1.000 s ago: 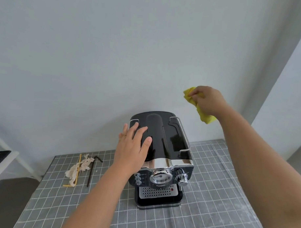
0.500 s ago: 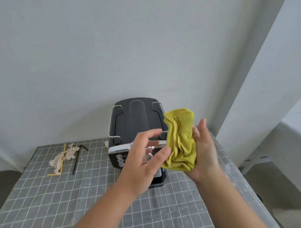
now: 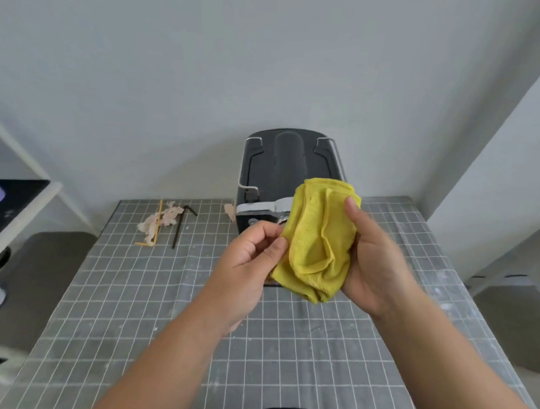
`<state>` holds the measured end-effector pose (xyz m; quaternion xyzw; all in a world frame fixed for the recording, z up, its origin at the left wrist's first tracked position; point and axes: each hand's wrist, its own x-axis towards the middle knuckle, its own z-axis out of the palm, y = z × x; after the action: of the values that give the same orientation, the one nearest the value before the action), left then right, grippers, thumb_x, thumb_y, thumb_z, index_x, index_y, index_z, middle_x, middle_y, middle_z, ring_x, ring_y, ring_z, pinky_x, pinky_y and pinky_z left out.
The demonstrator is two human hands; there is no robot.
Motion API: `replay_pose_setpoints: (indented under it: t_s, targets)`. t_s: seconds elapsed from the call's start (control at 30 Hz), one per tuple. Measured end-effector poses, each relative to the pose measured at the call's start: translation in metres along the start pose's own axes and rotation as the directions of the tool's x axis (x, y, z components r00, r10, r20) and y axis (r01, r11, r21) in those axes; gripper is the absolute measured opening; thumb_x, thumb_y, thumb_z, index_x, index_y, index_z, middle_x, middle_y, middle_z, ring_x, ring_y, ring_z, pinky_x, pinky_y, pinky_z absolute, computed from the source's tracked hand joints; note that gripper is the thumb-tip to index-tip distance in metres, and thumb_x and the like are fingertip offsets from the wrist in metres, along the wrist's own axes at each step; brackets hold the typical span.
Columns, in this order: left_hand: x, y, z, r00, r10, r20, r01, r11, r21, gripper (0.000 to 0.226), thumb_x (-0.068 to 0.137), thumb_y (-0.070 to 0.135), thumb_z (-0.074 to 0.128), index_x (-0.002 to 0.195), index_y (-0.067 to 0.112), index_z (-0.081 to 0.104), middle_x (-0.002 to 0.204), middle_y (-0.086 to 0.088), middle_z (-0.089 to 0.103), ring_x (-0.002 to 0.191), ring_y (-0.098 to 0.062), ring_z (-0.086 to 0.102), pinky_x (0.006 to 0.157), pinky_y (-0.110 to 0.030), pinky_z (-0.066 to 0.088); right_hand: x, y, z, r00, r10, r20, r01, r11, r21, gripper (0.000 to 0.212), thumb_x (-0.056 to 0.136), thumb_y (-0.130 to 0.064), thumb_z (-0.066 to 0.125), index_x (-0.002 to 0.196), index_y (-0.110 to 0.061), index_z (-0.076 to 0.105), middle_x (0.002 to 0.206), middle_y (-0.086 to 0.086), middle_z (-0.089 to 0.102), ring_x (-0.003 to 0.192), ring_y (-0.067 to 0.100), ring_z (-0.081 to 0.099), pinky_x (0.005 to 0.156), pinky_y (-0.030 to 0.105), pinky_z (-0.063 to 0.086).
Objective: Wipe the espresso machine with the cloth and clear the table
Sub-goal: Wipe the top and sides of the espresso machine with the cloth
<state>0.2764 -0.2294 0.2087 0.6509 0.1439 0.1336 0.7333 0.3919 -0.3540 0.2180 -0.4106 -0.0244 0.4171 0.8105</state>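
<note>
A crumpled yellow cloth (image 3: 318, 236) hangs in the air in front of the black espresso machine (image 3: 282, 162), hiding most of the machine's front. My right hand (image 3: 374, 263) holds the cloth from the right, thumb across its top. My left hand (image 3: 248, 264) pinches the cloth's left edge between thumb and curled fingers. The machine stands at the back of the grey gridded table (image 3: 167, 308), against the wall.
A torn paper wrapper (image 3: 159, 222), a yellow straw (image 3: 156, 228) and a black bent straw (image 3: 180, 225) lie at the table's back left. A small paper scrap (image 3: 230, 209) sits beside the machine. A white shelf frame (image 3: 20, 204) stands left of the table.
My left hand left the machine's top and came to the cloth. My right hand brought the cloth from beside the machine to in front of it; both hands now hold it.
</note>
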Motion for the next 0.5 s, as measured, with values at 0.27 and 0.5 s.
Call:
replay_pose_setpoints:
  t_s: [0.27,0.5]
  targets:
    - [-0.044,0.008,-0.018,0.983,-0.042,-0.18,0.018,0.991,-0.131,0.006,0.085,0.026,0.064,0.081,0.024,0.069,0.076,-0.001,0.064,0.064,-0.011,0.062,0.052,-0.031,0.051,-0.022,0.05,-0.003,0.99,0.11,0.09,-0.046,0.848,-0.528,0.067,0.08,-0.058,0.057,0.137,-0.024,0.049,0.122,0.001,0.067,0.111,0.022,0.065,0.098,0.046,0.049]
    - [-0.046,-0.036,-0.033,0.903,-0.256,-0.345,0.251,0.966,-0.061,0.011,0.093,0.015,0.059,0.095,0.017,0.07,0.087,-0.004,0.071,0.072,-0.015,0.07,0.057,-0.029,0.055,-0.023,0.077,-0.015,0.975,0.192,0.11,-0.051,0.679,-0.732,0.049,0.075,-0.056,0.069,0.117,-0.035,0.057,0.11,-0.001,0.065,0.092,0.016,0.065,0.078,0.03,0.051]
